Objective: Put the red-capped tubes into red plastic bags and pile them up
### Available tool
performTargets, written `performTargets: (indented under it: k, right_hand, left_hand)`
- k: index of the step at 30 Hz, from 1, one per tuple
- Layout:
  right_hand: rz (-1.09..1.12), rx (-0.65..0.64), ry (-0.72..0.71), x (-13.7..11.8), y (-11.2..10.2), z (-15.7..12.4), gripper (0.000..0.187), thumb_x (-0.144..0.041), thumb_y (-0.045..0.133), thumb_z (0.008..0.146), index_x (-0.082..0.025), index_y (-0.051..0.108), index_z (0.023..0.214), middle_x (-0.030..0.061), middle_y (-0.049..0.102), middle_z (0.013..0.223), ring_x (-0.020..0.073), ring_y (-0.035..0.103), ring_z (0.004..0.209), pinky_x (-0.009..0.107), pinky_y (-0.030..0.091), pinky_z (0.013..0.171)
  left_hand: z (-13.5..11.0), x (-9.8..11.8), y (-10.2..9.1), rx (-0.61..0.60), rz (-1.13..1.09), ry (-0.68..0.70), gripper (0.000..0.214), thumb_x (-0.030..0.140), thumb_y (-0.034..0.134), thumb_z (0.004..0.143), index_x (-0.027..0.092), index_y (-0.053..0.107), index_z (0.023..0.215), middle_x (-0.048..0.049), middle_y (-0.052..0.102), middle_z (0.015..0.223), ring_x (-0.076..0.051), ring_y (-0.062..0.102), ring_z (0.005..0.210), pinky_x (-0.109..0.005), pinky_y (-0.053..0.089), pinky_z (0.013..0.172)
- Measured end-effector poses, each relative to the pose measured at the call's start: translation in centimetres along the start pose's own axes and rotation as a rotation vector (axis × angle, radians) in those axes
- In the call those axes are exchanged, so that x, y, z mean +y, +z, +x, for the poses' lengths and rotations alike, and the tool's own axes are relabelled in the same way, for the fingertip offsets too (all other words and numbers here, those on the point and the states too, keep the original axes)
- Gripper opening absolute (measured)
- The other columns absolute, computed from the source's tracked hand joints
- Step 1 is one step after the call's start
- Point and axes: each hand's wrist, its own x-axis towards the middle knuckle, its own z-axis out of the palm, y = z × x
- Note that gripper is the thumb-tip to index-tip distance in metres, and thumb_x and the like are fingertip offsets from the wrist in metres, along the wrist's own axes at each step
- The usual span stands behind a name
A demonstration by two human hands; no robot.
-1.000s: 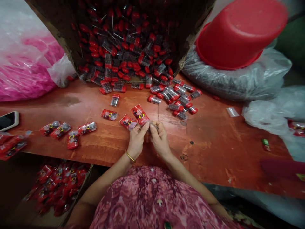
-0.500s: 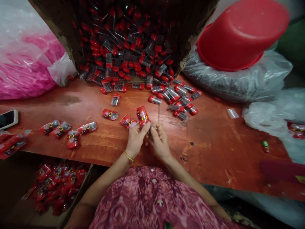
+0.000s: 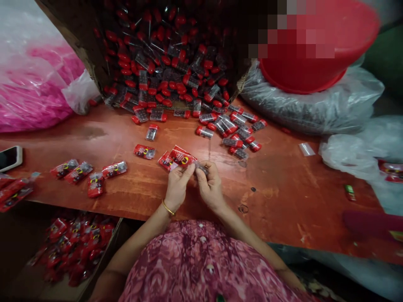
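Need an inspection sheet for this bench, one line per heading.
Surface: reddish wooden table, scuffed
Job's things: held packet and dark piece; red-capped cases in and before a carton; more packets at left
Clutter: phone at left edge; clear scrap at right
Hands: left hand pinches the packet, right hand the dark piece
Cables: nothing seen
Surroundings: upturned bucket, partly pixelated, on a filled bag; pink-filled bag at far left; lower box of packets

Workshop: worktable point(image 3: 283, 197) (stained), bulging sack point(image 3: 34, 98), carton point(image 3: 71, 35) of containers point(image 3: 181, 88)
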Motion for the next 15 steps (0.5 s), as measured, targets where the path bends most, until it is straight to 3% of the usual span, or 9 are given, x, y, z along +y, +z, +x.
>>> performTargets:
  k: [4,8,11,15]
  right_hand:
    - [-0.018,-0.041,-0.045,0.2,0.1,-0.4,0.013,-0.032,0.046,0.087,-0.023,0.047,0.095,0.0003,0.052,0.083,0.0129,0.050,0.071,0.027,0.043,0.067]
    - [0.064,-0.031,-0.019,0.1,0.5,-0.6,0.017,-0.038,0.046,0.086,-0.023,0.045,0.093,0.0002,0.053,0.081,0.0127,0.051,0.070,0.027,0.044,0.066]
    - [0.217,-0.038,0.086,0.0,0.6,-0.4,0.025,-0.047,0.050,0.083,-0.024,0.042,0.090,-0.0026,0.053,0.073,0.0109,0.050,0.059,0.025,0.045,0.058]
    - [0.395,-0.207,0.224,0.0,0.1,0.0,0.031,-0.052,0.053,0.081,-0.024,0.044,0.090,-0.0065,0.054,0.063,0.0070,0.044,0.041,0.023,0.042,0.047]
  left_hand:
    - [0.6,1.5,0.6,0.038,-0.056,-0.026,0.031,0.039,0.077,0.057,0.014,0.069,0.073,-0.0046,0.070,0.070,-0.016,0.064,0.070,-0.028,0.049,0.073]
    - [0.6,1.5,0.6,-0.010,0.004,-0.061,0.023,0.029,0.079,0.054,0.014,0.067,0.067,-0.0030,0.069,0.067,-0.015,0.064,0.067,-0.026,0.049,0.069]
    - [0.4,1.1,0.2,-0.071,0.024,-0.082,0.022,0.032,0.077,0.059,0.015,0.066,0.068,-0.0008,0.066,0.061,-0.011,0.059,0.056,-0.022,0.047,0.056]
    - [0.3,1.5,-0.2,-0.124,0.020,-0.190,0.034,0.045,0.071,0.064,0.014,0.067,0.078,-0.0020,0.064,0.058,-0.008,0.048,0.040,-0.019,0.034,0.033]
